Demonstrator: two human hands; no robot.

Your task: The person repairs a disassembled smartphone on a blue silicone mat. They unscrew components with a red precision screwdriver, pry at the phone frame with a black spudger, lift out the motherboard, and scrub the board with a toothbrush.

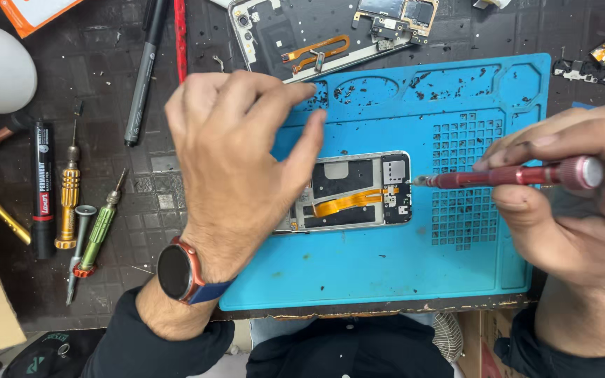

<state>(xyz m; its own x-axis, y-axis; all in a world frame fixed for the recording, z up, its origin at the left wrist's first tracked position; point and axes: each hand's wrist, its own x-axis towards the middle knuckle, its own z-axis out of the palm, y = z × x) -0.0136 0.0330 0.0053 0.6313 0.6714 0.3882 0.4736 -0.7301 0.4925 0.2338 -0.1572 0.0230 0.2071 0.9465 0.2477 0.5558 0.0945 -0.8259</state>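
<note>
Looking down from the head camera, we see an opened phone [358, 191] lying face down on a blue silicone work mat [386, 266], with its back cover off and an orange flex cable [348, 201] running across the exposed inside. Our left hand [236, 154] rests flat on the phone's left end, fingers spread wide and holding nothing, the fingertips reaching toward the mat's upper trays. A round black watch [176, 271] with an orange rim sits on that wrist. Our right hand [575, 203] pinches a red-handled precision screwdriver [519, 175] between thumb and fingers; we see its tip touching the phone's right edge, near the upper corner, above the mat's grid of small square holes [467, 178].

On the dark bench [148, 189] left of the mat lie a black marker [42, 189], a gold-handled screwdriver [69, 192], a green-handled screwdriver [99, 227] and a grey pen [145, 73]. Beyond the mat's far edge we note a second stripped phone frame [281, 38] with its own orange flex cable, and just to its right a loose circuit board [400, 15]. Small dark specks dot the mat's upper trays.
</note>
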